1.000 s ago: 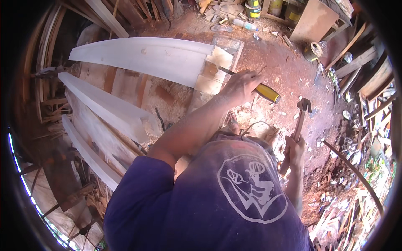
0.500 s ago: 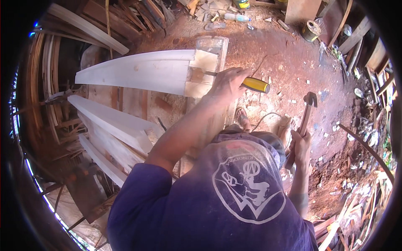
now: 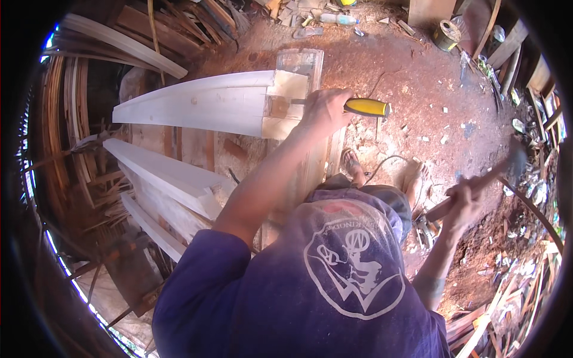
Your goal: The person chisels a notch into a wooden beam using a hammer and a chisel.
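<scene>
My left hand [image 3: 327, 110] is closed round a chisel [image 3: 367, 108] with a yellow and black handle. Its blade lies at the pale wooden end piece [image 3: 285, 83] of a long white tapered board [image 3: 191, 101], over a small browner patch. At the right, my right hand [image 3: 464, 203] grips a hammer [image 3: 486, 182] by its wooden handle, away from the chisel, its dark head blurred by motion. A second white tapered board [image 3: 161, 170] lies lower left.
The boards rest on a worn wooden support [image 3: 300, 58]. Stacked timber [image 3: 77, 113] lines the left. A bottle [image 3: 338, 19], a can [image 3: 446, 36] and scraps lie at the back. Offcuts [image 3: 489, 322] and litter pile along the right. My feet [image 3: 356, 167] stand beside the support.
My right hand has swung the hammer up and out to the right, tilting it from nearly upright to slanting. My left hand and chisel sit a little higher in the picture.
</scene>
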`<state>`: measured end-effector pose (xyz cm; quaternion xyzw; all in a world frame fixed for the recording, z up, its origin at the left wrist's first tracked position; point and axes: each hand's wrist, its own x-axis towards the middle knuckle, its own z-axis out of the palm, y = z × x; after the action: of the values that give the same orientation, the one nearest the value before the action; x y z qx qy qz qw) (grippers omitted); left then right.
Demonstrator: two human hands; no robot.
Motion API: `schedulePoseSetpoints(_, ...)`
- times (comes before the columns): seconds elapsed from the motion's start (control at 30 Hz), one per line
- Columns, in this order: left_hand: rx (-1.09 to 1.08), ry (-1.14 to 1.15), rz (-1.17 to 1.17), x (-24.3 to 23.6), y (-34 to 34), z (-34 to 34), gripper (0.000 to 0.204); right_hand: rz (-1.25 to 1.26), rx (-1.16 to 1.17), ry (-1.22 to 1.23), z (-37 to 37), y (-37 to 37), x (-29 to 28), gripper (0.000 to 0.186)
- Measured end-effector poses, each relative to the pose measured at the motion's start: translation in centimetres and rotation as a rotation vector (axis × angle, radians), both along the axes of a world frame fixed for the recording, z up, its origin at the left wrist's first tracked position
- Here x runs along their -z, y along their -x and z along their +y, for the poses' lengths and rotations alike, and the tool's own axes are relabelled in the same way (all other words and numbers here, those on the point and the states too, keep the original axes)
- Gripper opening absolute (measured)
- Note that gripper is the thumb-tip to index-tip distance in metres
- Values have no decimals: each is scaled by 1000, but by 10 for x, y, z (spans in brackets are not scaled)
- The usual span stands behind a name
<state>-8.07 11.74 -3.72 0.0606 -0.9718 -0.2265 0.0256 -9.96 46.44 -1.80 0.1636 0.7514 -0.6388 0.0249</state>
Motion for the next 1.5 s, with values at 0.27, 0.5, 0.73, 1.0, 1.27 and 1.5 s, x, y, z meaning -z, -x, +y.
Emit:
schedulePoseSetpoints(0.27, 15, 57, 62, 8, 9, -1, 23, 69, -648, -267, -79, -42, 33, 7)
schedulePoseSetpoints(0.5, -20, 70, 7, 4, -1, 0, 18, 123, -55, 193, -10, -6, 35, 11)
schedulePoseSetpoints(0.73, -47, 136, 109, 27, 6, -3, 18, -144, -689, -123, -97, -53, 38, 5)
schedulePoseSetpoints(1.0, -93, 45, -102, 1, 2, -7, 37, 161, -46, 405, -38, -5, 20, 7)
schedulePoseSetpoints(1.27, 24, 100, -3, 10, -3, -17, 21, -220, -589, 56, -84, -39, 46, 11)
schedulePoseSetpoints(1.5, 33, 98, -33, 19, -4, -21, 23, 106, 150, 543, -64, -22, 38, 13)
